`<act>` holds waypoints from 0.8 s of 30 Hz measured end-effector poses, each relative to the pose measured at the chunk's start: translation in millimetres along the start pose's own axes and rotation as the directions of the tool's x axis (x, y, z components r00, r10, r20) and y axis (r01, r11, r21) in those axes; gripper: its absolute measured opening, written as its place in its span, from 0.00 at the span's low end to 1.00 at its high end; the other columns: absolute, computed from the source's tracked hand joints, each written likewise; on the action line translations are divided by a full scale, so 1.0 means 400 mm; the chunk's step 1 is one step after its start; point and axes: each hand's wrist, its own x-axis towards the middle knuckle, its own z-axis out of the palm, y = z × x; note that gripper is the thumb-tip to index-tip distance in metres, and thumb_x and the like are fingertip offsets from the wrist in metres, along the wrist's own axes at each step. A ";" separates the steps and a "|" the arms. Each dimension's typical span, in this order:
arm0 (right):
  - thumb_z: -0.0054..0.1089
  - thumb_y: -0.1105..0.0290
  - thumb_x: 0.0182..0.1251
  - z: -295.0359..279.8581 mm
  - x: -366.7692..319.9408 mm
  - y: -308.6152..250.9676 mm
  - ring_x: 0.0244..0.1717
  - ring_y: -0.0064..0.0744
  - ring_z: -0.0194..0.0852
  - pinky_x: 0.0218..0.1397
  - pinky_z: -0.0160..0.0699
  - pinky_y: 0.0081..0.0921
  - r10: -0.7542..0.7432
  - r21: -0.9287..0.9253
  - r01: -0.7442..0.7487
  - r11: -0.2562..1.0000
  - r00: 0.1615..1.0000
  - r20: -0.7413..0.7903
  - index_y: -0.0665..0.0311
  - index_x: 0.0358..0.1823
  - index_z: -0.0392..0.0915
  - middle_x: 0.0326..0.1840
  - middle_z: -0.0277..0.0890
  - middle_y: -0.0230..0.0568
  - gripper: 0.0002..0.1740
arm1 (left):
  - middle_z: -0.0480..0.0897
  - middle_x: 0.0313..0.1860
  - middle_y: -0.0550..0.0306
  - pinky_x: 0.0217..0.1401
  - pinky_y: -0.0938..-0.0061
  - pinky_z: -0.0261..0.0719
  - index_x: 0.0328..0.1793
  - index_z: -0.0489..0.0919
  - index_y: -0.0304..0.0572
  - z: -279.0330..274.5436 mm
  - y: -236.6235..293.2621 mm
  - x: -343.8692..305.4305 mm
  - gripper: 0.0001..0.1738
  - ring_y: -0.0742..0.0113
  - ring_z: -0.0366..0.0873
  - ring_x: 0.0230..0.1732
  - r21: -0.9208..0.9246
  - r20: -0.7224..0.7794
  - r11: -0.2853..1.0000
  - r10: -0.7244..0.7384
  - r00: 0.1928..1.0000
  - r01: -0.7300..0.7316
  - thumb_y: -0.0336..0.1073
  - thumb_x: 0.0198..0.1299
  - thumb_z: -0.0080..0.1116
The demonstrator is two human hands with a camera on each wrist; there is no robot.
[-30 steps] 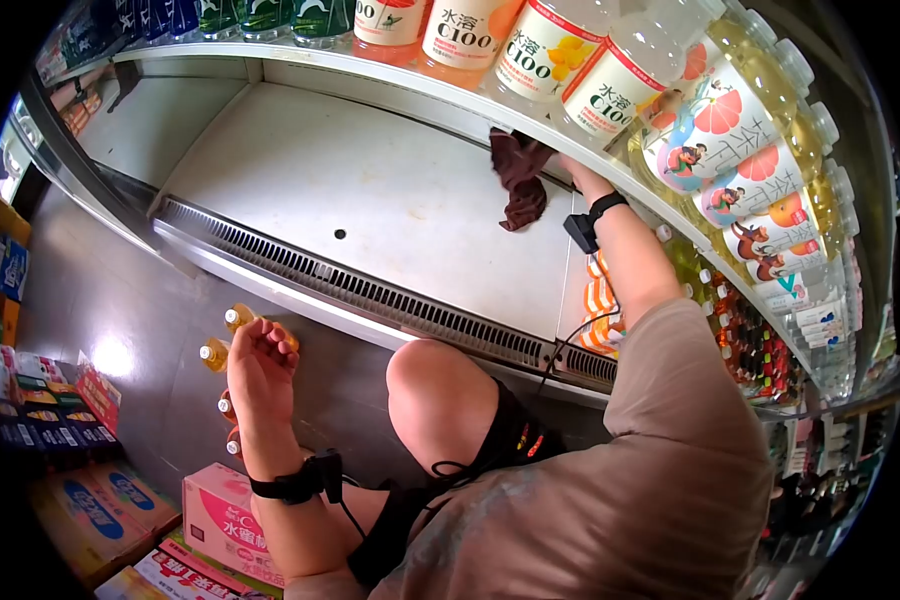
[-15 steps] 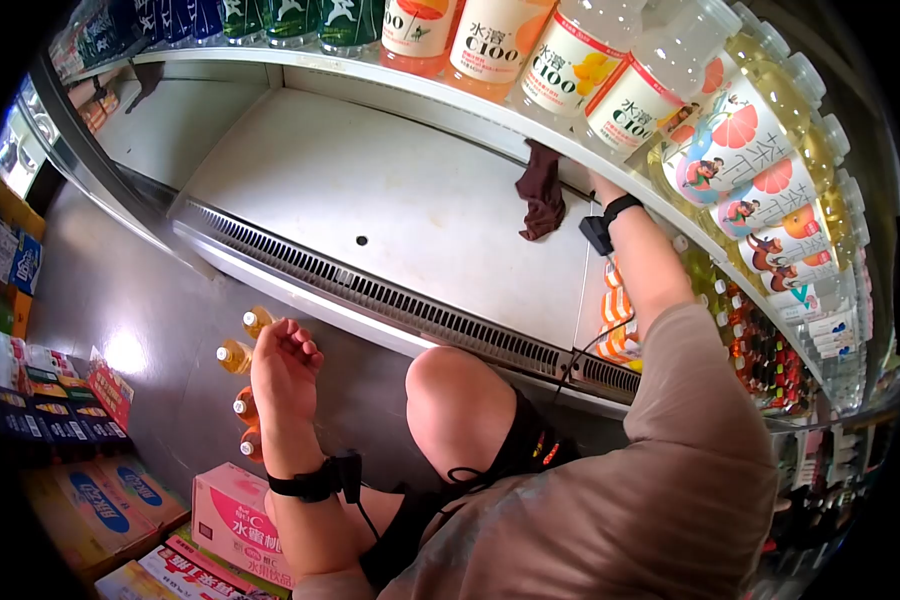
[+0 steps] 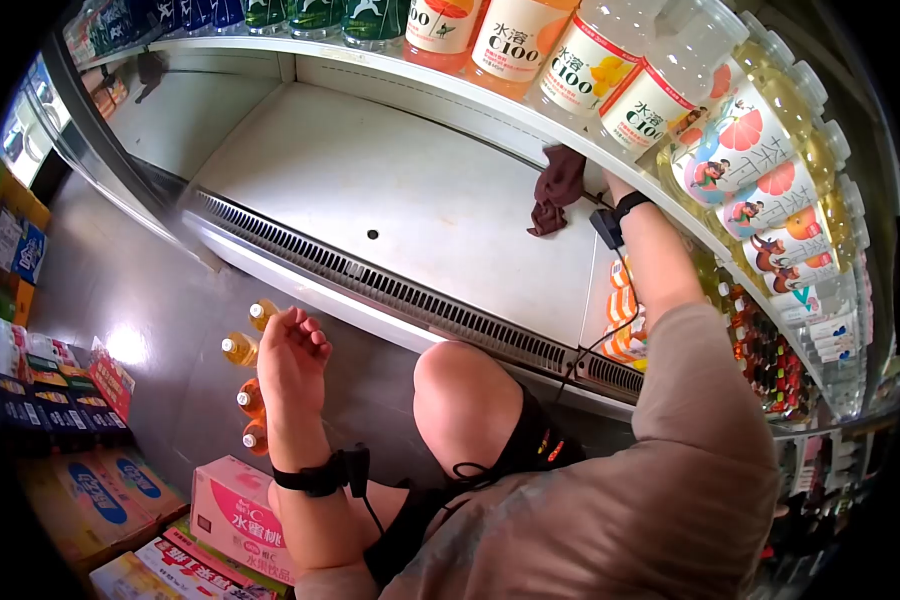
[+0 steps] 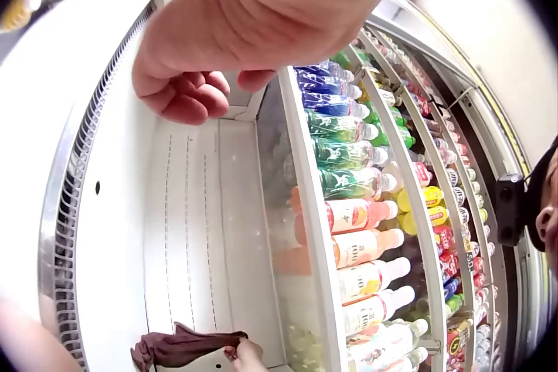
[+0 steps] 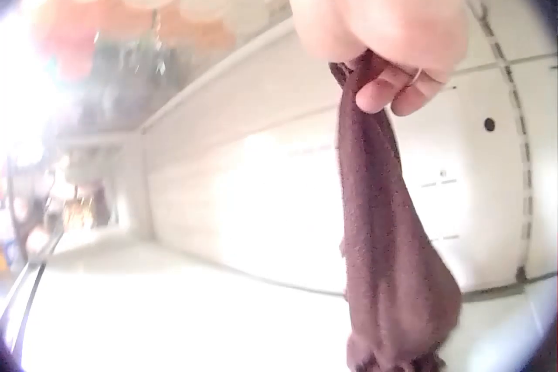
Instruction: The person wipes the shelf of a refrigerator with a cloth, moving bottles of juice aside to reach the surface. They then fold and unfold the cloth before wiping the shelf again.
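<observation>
Grips a limp, dark maroon cloth (image 5: 392, 215) between the curled fingers and thumb of the right hand (image 5: 384, 14), with the free end trailing over the white metal base panel (image 3: 450, 190). Keeps the cloth toward the back right, well apart from the small round black drain hole (image 3: 373, 234). Cannot tell whether touching the panel or hanging just above.

Compared with a second ago, has gathered the cloth from a splayed bundle into a narrower drape, and has hidden more of the right hand from the head view, beneath the long white shelf edge (image 4: 315, 232). Has also swung the head view slightly, sliding the whole scene rightward; counts, therefore, for only a small real shift of the cloth.

Holds nothing in the left hand (image 3: 295, 360): keeps it raised with loosely curled fingers, well apart from the right, beside clear plastic bottles of amber drink (image 3: 240, 349) in the head view.

Suggests, for the work in hand, a regathered cloth under a secure one-handed grip, rather than a finished step.
</observation>
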 end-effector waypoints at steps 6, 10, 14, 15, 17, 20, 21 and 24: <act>0.60 0.47 0.66 -0.043 -0.025 0.003 0.52 0.50 0.81 0.55 0.77 0.39 0.170 -0.288 -0.099 0.953 0.957 0.234 0.70 0.55 0.75 0.53 0.81 0.52 0.32 | 0.76 0.28 0.63 0.33 0.74 0.71 0.34 0.74 0.46 0.004 0.009 -0.004 0.08 0.72 0.72 0.27 -0.006 -0.013 1.000 -0.001 1.000 0.001 0.38 0.64 0.55; 0.62 0.43 0.63 -0.021 -0.090 0.068 0.51 0.50 0.81 0.55 0.78 0.39 0.004 -0.630 0.326 0.705 0.886 0.463 0.70 0.54 0.75 0.52 0.81 0.53 0.35 | 0.77 0.27 0.63 0.33 0.75 0.71 0.35 0.75 0.46 0.009 -0.002 0.003 0.07 0.72 0.73 0.27 0.007 -0.025 1.000 0.002 1.000 -0.002 0.38 0.64 0.55; 0.67 0.42 0.56 0.034 -0.163 0.208 0.71 0.56 0.65 0.71 0.67 0.45 -0.092 -0.716 0.537 0.446 0.823 0.561 0.69 0.68 0.66 0.69 0.67 0.62 0.47 | 0.77 0.27 0.63 0.33 0.75 0.72 0.34 0.75 0.45 0.007 -0.011 0.015 0.07 0.72 0.73 0.27 0.017 -0.029 1.000 -0.016 0.999 0.017 0.38 0.64 0.55; 0.67 0.45 0.58 0.041 -0.149 0.250 0.70 0.55 0.65 0.71 0.67 0.43 -0.125 -0.732 0.536 0.422 0.833 0.538 0.69 0.68 0.66 0.69 0.68 0.60 0.44 | 0.77 0.27 0.63 0.33 0.75 0.72 0.34 0.75 0.45 0.003 -0.014 0.021 0.07 0.72 0.73 0.27 0.020 -0.029 0.999 -0.025 0.999 0.026 0.38 0.64 0.55; 0.64 0.54 0.64 0.054 -0.142 0.293 0.70 0.55 0.65 0.71 0.67 0.42 -0.141 -0.774 0.537 0.335 0.841 0.523 0.68 0.67 0.67 0.69 0.68 0.57 0.36 | 0.77 0.27 0.63 0.33 0.75 0.71 0.35 0.75 0.45 0.001 -0.012 0.020 0.07 0.72 0.73 0.27 0.014 -0.031 0.999 -0.031 0.999 0.032 0.38 0.64 0.55; 0.59 0.55 0.66 0.069 -0.120 0.264 0.58 0.58 0.77 0.63 0.74 0.43 -0.153 -0.572 0.583 0.576 0.765 0.626 0.68 0.63 0.71 0.55 0.79 0.61 0.30 | 0.76 0.27 0.63 0.33 0.75 0.71 0.35 0.74 0.46 -0.008 -0.002 0.007 0.08 0.71 0.72 0.28 0.001 -0.028 1.000 -0.014 1.000 0.014 0.38 0.64 0.55; 0.58 0.56 0.65 0.069 -0.162 0.196 0.56 0.56 0.78 0.60 0.75 0.41 -0.184 -0.544 0.563 0.622 0.781 0.597 0.68 0.61 0.73 0.51 0.81 0.59 0.28 | 0.75 0.27 0.63 0.34 0.75 0.70 0.35 0.74 0.46 -0.012 0.004 0.005 0.08 0.70 0.72 0.28 -0.001 -0.017 1.000 -0.002 1.000 0.002 0.39 0.65 0.54; 0.55 0.66 0.72 0.085 -0.361 0.012 0.20 0.32 0.82 0.15 0.68 0.27 -0.132 -0.053 0.246 0.968 0.674 0.727 0.67 0.36 0.73 0.27 0.84 0.47 0.10 | 0.73 0.28 0.61 0.32 0.72 0.69 0.35 0.74 0.43 -0.001 0.012 -0.010 0.08 0.68 0.70 0.29 -0.043 0.012 0.999 0.009 1.000 -0.008 0.37 0.66 0.52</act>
